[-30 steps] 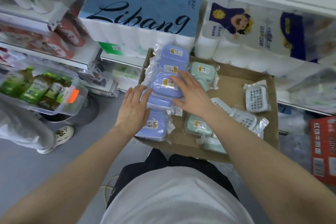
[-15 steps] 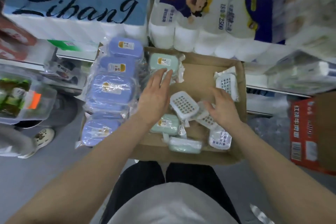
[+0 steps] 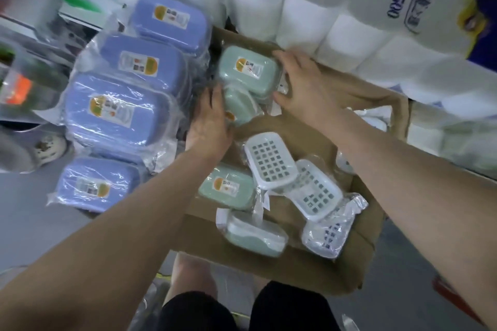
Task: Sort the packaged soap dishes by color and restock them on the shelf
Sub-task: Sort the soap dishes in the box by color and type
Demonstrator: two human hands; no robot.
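1. Now we have both hands on two green dishes at the far left corner of the box [image 3: 336, 274]: our left hand [image 3: 209, 126] curls around the lower green dish [image 3: 239, 110], gripping its left side.
2. Our right hand [image 3: 304, 86] lies spread on the right end of the upper green dish [image 3: 248, 70], thumb pressed below it; the two dishes overlap.
3. Nearer us, a third green dish [image 3: 228, 189] lies by the box's left edge, and a fourth [image 3: 255, 235] rests tilted at the near edge.
4. White slotted dishes [image 3: 270, 161] lie overlapping in the middle, with one more [image 3: 326, 236] wrapped toward the near right corner.
5. Left of the box, four purple dishes [image 3: 115, 113] in clear wrap run in a row from far to near.
6. Beyond the box's far edge stand packs of toilet rolls [image 3: 309, 16].
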